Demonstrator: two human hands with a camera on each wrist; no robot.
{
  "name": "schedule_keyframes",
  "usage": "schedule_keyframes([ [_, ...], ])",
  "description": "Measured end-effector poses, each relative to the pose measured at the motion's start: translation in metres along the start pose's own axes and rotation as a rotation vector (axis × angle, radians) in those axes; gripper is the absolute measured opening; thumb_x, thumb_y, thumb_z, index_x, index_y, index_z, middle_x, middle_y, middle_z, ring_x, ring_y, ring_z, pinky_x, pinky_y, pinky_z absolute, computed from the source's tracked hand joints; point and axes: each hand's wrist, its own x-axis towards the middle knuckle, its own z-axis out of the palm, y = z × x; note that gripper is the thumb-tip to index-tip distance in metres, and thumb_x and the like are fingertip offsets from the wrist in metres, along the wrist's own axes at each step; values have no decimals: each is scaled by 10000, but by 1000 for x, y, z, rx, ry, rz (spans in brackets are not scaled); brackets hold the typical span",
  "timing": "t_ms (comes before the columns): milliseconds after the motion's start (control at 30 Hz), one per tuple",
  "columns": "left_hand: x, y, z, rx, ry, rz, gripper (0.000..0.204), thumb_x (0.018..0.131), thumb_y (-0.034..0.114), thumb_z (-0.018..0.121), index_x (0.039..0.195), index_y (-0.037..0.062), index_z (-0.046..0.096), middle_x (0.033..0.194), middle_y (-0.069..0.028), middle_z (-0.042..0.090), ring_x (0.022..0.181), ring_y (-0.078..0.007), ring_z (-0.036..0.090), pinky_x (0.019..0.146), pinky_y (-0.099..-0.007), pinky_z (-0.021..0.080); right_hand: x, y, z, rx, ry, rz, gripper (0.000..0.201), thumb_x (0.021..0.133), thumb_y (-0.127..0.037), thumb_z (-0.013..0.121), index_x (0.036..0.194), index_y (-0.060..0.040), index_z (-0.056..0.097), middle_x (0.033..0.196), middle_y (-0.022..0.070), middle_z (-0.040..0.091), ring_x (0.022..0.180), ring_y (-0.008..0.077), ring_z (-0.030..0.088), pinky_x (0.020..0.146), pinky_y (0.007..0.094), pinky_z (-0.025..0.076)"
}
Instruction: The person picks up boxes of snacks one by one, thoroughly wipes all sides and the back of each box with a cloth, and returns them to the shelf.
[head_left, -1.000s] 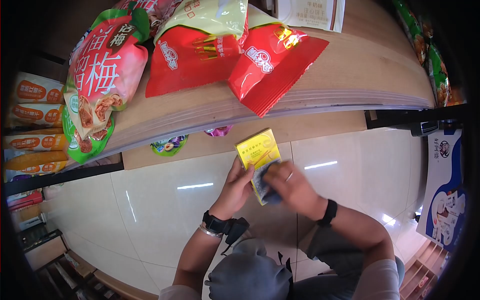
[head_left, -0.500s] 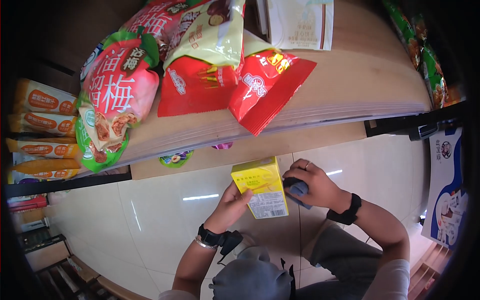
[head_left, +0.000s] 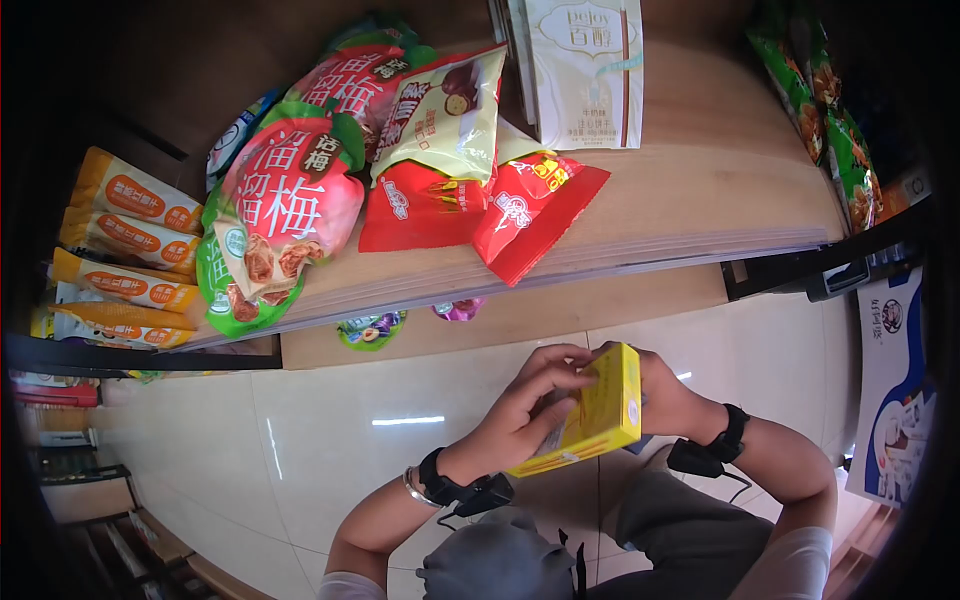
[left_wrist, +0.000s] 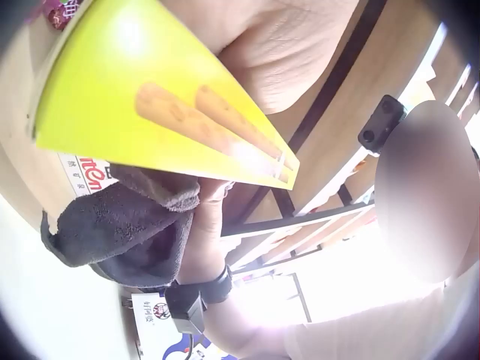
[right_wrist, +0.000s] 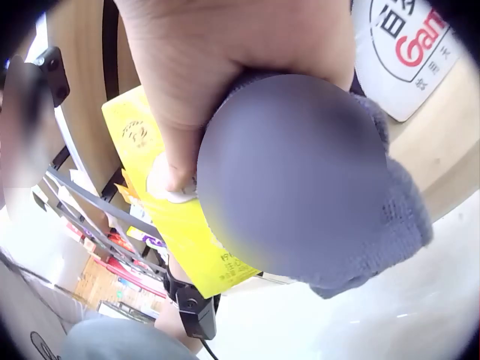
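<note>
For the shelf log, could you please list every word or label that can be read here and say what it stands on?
"pejoy" and "百醇": white box at the back of the shelf.
"溜溜梅": big pink and green bag.
"好阿婆": blue and white carton at right.
"Gam", cut off: white pack in the right wrist view.
Yellow box, held by left hand and right hand: print too small.
Orange packets: unreadable.

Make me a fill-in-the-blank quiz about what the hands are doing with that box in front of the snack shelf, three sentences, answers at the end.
1. Both hands hold a box whose colour is ____.
2. The right hand grips a grey ____ against the box.
3. On the wooden shelf above the hands, two red snack bags lie beside a large pink and ____ bag.

Missing words: yellow; cloth; green
</note>
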Motion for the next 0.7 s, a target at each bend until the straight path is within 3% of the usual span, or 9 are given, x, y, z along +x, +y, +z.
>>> schedule_keyframes([
  [100, -2, 19, -7, 150, -106, 52, 384, 904, -60, 472, 1271, 34, 535, 1387, -139, 368, 1288, -250, 398, 1057, -383, 332, -1, -10, -5, 93, 35, -31, 446, 690, -135, 819, 1073, -19, 621, 1022, 103, 616, 963, 226, 599, 875, 324, 460],
  [133, -4, 20, -12, 176, -145, 42, 390, 922, 116, 572, 1300, 32, 525, 1402, -142, 359, 1286, -274, 396, 1073, -396, 308, 1, -13, -7, 93, 31, -55, 440, 694, -133, 820, 1070, -21, 623, 1013, 100, 614, 955, 224, 596, 869, 325, 460],
  [233, -6, 42, -18, 7, -226, 48, 618, 901, 424, 596, 1367, 39, 465, 1416, -149, 342, 1339, -294, 313, 1086, -430, 278, 9, -28, -12, 101, 24, -141, 407, 707, -122, 822, 1053, -22, 633, 987, 92, 610, 927, 217, 588, 849, 323, 458],
  [267, -9, 46, -22, -1, -262, -8, 817, 852, 614, 556, 1396, 21, 420, 1438, -162, 314, 1370, -299, 252, 1098, -452, 245, 11, -35, -12, 107, 24, -171, 393, 712, -117, 823, 1045, -22, 637, 979, 91, 608, 917, 215, 586, 841, 321, 457],
  [300, -18, 56, -16, -233, -163, -143, 790, 836, 521, 655, 1391, 12, 417, 1431, -149, 329, 1360, -278, 280, 1101, -426, 246, 12, -45, -12, 64, 67, -148, 369, 719, -110, 823, 1027, -13, 645, 941, 88, 608, 896, 206, 586, 808, 305, 457],
  [467, -7, 65, -15, 261, 139, -114, 555, 800, 133, 756, 1273, -9, 502, 1213, -111, 569, 1116, -198, 562, 944, -307, 422, 20, -94, -38, -163, 310, -268, 330, 734, -87, 802, 1018, -4, 655, 890, 86, 615, 818, 183, 590, 742, 284, 461],
  [567, 8, 79, -12, 366, 204, -31, 441, 824, 97, 719, 1201, -26, 527, 1133, -102, 614, 1038, -163, 599, 863, -278, 457, 20, -117, -51, -228, 457, -297, 293, 743, -78, 790, 997, -5, 664, 883, 84, 623, 798, 179, 590, 737, 285, 460],
  [600, 18, 85, -5, 316, 262, 77, 429, 850, 73, 693, 1210, -46, 493, 1160, -116, 601, 1081, -161, 583, 900, -290, 459, 21, -122, -55, -190, 486, -274, 278, 743, -78, 787, 979, 1, 663, 873, 83, 628, 789, 182, 590, 735, 286, 464],
  [700, 47, 92, 5, 74, 345, 134, 443, 881, 32, 648, 1261, -58, 439, 1190, -138, 588, 1108, -172, 576, 939, -304, 464, 22, -122, -76, -327, 369, -266, 278, 743, -61, 779, 979, 13, 653, 871, 82, 628, 780, 186, 593, 732, 282, 467],
])
